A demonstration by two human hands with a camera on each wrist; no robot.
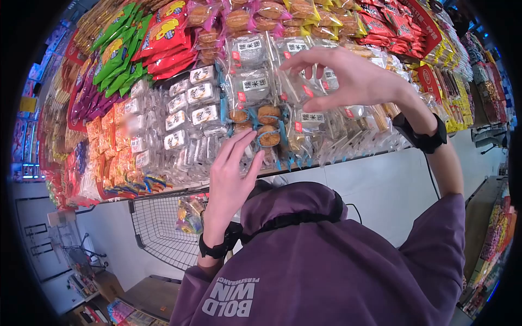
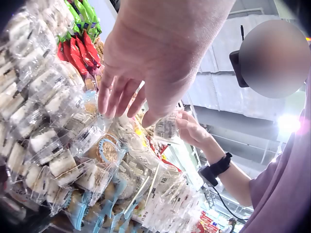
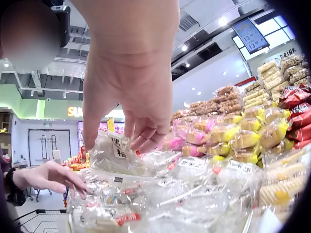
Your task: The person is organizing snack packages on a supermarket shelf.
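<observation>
My right hand (image 1: 356, 76) is over the middle of a snack display, thumb and fingers on either side of a clear packet of glutinous rice cake (image 3: 116, 153). The packet has a white label with black characters; the left wrist view also shows it at the fingertips of that hand. More such rice cake packets (image 1: 254, 86) lie beneath and beside it. My left hand (image 1: 231, 174) has its fingers extended and holds nothing. Its fingertips are close to small round brown cakes (image 1: 268, 115) in blue-edged clear wrappers, with white-labelled packets (image 1: 202, 93) to their left.
Red bags (image 1: 168, 41) and green bags (image 1: 115, 49) stand at the back left, cakes in pink wrappers (image 1: 237, 19) behind the middle. A wire shopping cart (image 1: 163, 223) stands below the display's front edge, with some packets inside. A white panel (image 1: 370, 185) fronts the display.
</observation>
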